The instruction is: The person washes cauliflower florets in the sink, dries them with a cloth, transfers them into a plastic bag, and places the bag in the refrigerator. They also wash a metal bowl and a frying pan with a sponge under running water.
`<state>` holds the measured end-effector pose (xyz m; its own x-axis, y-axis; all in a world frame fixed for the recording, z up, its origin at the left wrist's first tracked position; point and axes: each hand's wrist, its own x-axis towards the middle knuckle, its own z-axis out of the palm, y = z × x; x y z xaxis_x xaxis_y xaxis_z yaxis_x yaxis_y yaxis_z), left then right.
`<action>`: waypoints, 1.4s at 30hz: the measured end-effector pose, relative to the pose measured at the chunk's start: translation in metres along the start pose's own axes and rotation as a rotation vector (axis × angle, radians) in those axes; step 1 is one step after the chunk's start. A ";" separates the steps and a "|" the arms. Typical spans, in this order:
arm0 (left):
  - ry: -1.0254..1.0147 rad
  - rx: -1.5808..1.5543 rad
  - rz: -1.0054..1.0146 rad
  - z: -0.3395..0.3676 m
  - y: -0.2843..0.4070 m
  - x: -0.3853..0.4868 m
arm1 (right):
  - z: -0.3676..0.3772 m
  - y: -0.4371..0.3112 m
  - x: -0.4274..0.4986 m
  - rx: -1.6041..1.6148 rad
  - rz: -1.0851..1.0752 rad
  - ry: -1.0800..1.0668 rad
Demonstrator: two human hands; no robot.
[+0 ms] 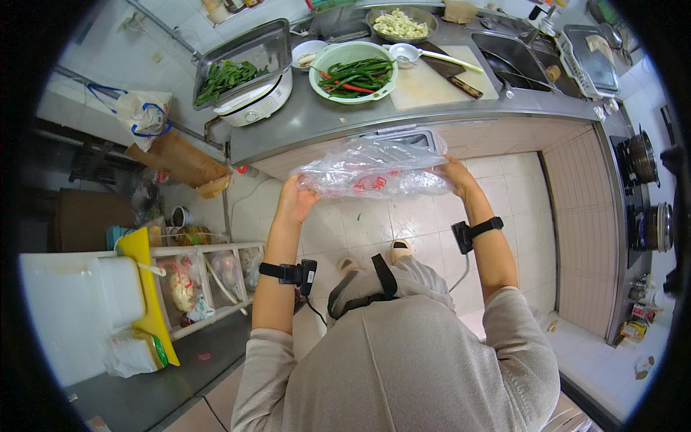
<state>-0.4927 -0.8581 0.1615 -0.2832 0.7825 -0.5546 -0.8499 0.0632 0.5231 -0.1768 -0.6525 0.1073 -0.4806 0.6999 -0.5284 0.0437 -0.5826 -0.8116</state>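
A clear plastic bag (pixel 378 168) with red printing is stretched out between my hands, in front of the counter's lower cabinets. My left hand (pixel 298 195) grips its left end, and my right hand (pixel 455 174) has hold of the right end. Some fingers on both sides are hidden by the plastic. Behind the bag is a bin-like grey frame (pixel 426 139) on the cabinet front, partly covered by it. Whether anything lies inside the bag I cannot tell.
On the steel counter (pixel 324 121) stand a green colander (pixel 318 89) of peppers, a lidded tray (pixel 278 40) with leafy greens, and a bowl (pixel 372 27) of pale cut vegetables. A cleaver (pixel 464 86) lies on the cutting board (pixel 410 97), beside the sink (pixel 518 43). Pots (pixel 642 159) occupy the right-hand stove.
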 end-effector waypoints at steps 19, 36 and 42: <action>-0.085 0.122 -0.159 0.011 -0.045 0.028 | -0.050 0.013 -0.013 -0.728 -0.197 -0.145; 0.206 -0.033 -0.013 -0.045 -0.099 0.055 | -0.052 0.050 0.056 0.253 0.338 -0.373; 0.234 -0.189 -0.125 -0.027 -0.078 0.072 | -0.045 0.037 0.044 0.113 0.476 -0.345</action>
<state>-0.4591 -0.8230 0.0632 -0.2469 0.6111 -0.7521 -0.9459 0.0166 0.3241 -0.1571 -0.6250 0.0429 -0.6887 0.1878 -0.7003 0.2396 -0.8527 -0.4643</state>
